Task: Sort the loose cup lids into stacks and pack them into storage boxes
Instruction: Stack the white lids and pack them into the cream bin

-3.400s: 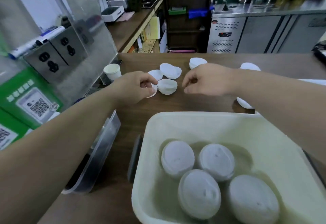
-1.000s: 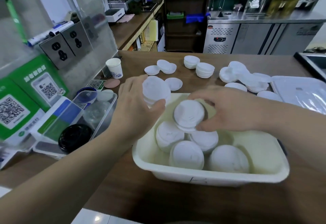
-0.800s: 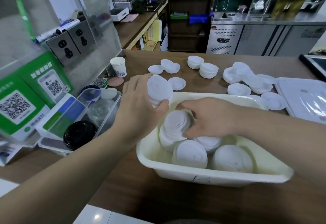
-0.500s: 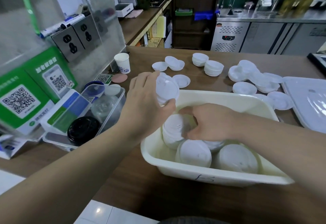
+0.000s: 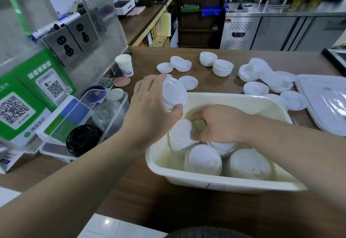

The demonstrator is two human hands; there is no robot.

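The fingers [image 5: 148, 85] of your left hand [image 5: 155, 110] were curled round one held stack [image 5: 173, 95] of white lids, thumb beneath it, just above the far left corner of the storage box [image 5: 234, 99]. Its lid tops faced up and toward you, so its long axis leaned well off upright. The fingers [image 5: 195, 136] of your right hand [image 5: 221, 123] were bent inside the box, and with the thumb they pinched the upper edge of a leaning stack [image 5: 180, 138] at the box's left wall. That stack tipped toward the left wall, tops up.

I counted four stacks in the box: the leaning one, one partly hidden under your right hand [image 5: 222, 146], and two upright at the near wall [image 5: 203, 160] [image 5: 250, 166].

On the worktop [image 5: 149, 191] beyond the box stood two tidy stacks [image 5: 208, 58] [image 5: 222, 67], with four loose lids [image 5: 188, 82] left of them. The heap of lids [image 5: 262, 74] beyond the box's far right corner overlapped too much to count. One paper cup [image 5: 124, 67] stood beyond the box's left side.
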